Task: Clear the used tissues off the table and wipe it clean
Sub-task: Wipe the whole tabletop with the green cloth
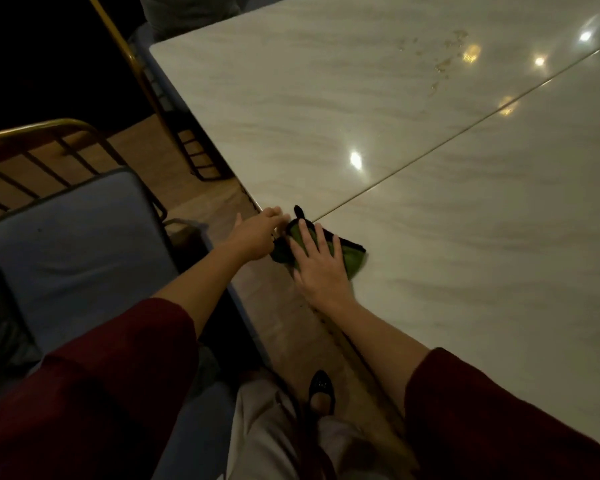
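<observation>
Table: I am looking down on a pale, marble-patterned table (430, 237). A thin seam (465, 133) is running across it from the near edge toward the far right.
Cloth: a green cloth (350, 258) with dark edging is lying on the table at its near edge, just beside the point where the seam is meeting that edge.
Right hand: the right hand (321, 265) is pressing palm-down on the cloth. Its fingers (307, 237) are lying straight and spread, curling round nothing.
Left hand: the left hand (255, 235) is reaching to the table edge, just beside the cloth's left end. Its fingers are bending loosely at the edge, and I cannot tell whether they are pinching the cloth or only touching it.
Residue: brownish smears (445, 62) are showing on the far part of the table, well apart from the cloth and both hands.
Reflections: bright spots of light (355, 159) are glaring off the glossy top.
Sleeves: a dark red sleeve (101, 375) is covering each arm, ending short of the wrist.
Seating: a blue-cushioned chair (77, 237) with a brass-coloured frame is standing to the left of the table, under the left arm. A second chair (187, 140) is standing farther along the same side.
Floor: a wood-toned floor (208, 202) is showing between chair and table, and a dark shoe (321, 388) is resting on it below the table edge.
</observation>
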